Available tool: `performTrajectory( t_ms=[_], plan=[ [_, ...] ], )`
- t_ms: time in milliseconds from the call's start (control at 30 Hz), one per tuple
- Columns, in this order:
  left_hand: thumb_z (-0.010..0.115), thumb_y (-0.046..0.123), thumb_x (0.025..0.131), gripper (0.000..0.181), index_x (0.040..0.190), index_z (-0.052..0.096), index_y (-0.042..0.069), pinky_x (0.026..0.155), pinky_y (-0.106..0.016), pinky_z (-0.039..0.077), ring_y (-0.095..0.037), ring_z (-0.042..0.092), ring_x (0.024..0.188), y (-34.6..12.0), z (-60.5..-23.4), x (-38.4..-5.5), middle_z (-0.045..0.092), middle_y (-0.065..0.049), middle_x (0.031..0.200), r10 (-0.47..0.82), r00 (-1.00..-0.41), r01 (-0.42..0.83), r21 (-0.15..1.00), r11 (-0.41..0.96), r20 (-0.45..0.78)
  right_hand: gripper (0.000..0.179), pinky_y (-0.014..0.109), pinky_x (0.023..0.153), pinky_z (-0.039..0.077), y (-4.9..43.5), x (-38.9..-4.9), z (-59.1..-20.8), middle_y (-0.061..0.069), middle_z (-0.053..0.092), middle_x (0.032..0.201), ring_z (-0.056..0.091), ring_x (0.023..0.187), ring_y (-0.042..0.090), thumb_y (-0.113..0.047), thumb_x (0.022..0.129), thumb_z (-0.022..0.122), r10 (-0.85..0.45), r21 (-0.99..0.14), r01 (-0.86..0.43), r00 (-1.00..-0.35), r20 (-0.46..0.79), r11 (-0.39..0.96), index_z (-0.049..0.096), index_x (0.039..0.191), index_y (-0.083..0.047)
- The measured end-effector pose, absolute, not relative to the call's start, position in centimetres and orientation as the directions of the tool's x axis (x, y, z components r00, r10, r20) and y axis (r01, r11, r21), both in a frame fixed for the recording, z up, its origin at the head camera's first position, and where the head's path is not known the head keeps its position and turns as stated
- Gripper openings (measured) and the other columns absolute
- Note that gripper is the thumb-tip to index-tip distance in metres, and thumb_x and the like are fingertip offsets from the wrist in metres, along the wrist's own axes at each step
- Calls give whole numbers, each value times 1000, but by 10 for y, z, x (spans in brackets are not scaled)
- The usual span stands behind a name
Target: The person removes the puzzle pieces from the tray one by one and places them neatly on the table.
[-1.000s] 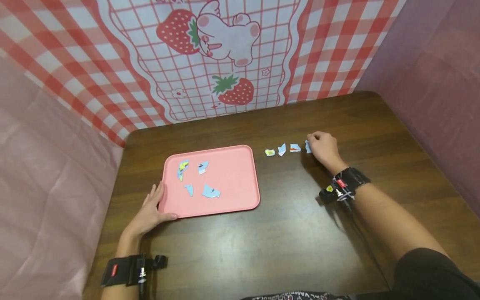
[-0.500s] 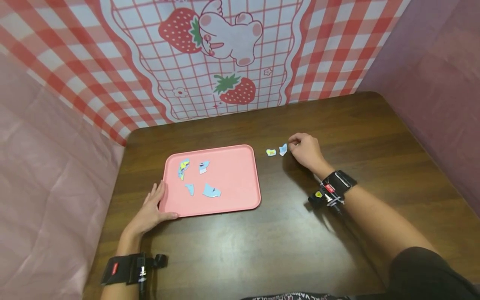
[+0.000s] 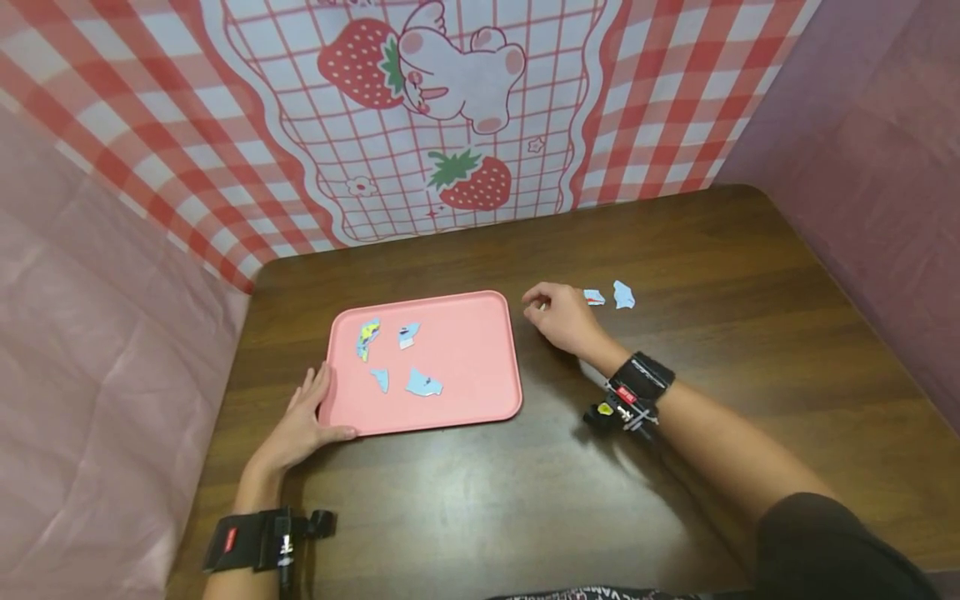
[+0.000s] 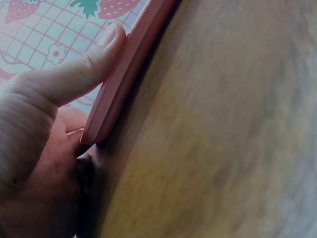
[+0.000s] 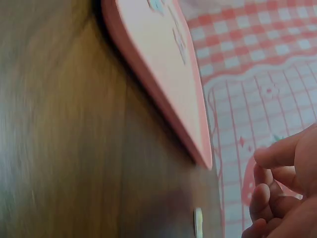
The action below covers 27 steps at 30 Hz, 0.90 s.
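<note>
A pink tray (image 3: 472, 358) holds several irregular flat pieces printed in blue, among them a yellow-and-blue one (image 3: 368, 338) and a larger blue one (image 3: 423, 382). My left hand (image 3: 296, 425) rests at the tray's near-left corner, thumb along the front rim, straight fingers along the left side. Right of the tray, my right hand (image 3: 562, 315) hovers with loosely bent fingers over a small yellow piece (image 5: 198, 223), which lies apart from them in the right wrist view. Beyond that hand lie a blue piece with a red mark (image 3: 594, 297) and a plain blue piece (image 3: 623, 295).
Everything sits on a dark wooden table (image 3: 465, 517). A red-checked cloth (image 3: 660, 100) with strawberries hangs behind it, and pink fabric (image 3: 97, 358) stands along the left side. A cable trails from the right wrist's camera (image 3: 600, 414).
The right hand has swept left along the row of loose pieces, from the plain blue one to the yellow one. The pieces stay in place; the left hand and tray have not moved.
</note>
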State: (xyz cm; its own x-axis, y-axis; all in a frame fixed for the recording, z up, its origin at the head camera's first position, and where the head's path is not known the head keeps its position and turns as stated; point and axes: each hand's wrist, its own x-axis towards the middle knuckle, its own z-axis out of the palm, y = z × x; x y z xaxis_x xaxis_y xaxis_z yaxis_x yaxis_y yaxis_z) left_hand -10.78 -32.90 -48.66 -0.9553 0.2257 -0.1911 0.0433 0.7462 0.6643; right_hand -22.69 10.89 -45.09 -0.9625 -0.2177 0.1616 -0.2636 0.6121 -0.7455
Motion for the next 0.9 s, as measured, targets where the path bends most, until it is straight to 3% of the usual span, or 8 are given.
performTrajectory(
  t_ms=[233,467,700,900],
  plan=[
    [89,35,76,120,158,11,-7,118,-62,-3,-45,-7,151,-327,-485,-108,5,-30,164,245,-957,79,677,731,-153,14,30,64,49,76,-209,-449,1,68,76,62,68,14,-3,86,71,-355,-756,-320,-927,125,571,75,99,-1],
    [88,37,76,121,158,10,-5,119,-61,-3,-43,-8,152,-328,-486,-106,3,-26,165,225,-958,49,673,738,-177,17,24,56,48,45,-194,-455,-5,66,69,61,61,7,1,84,71,-463,-751,-333,-885,41,570,75,100,-3],
    [87,38,77,121,160,8,-2,119,-61,-4,-41,-9,152,-327,-485,-106,2,-24,166,219,-956,32,671,741,-197,14,25,64,47,22,-186,-463,-8,64,69,59,66,7,-4,85,74,-525,-679,-394,-851,16,619,75,98,-7],
    [87,38,78,121,160,7,0,118,-62,-4,-40,-10,152,-326,-484,-106,1,-22,167,217,-953,18,677,736,-210,16,30,71,48,6,-179,-466,-3,65,81,58,76,12,-15,86,78,-550,-610,-438,-835,4,661,76,101,-9]
  ],
)
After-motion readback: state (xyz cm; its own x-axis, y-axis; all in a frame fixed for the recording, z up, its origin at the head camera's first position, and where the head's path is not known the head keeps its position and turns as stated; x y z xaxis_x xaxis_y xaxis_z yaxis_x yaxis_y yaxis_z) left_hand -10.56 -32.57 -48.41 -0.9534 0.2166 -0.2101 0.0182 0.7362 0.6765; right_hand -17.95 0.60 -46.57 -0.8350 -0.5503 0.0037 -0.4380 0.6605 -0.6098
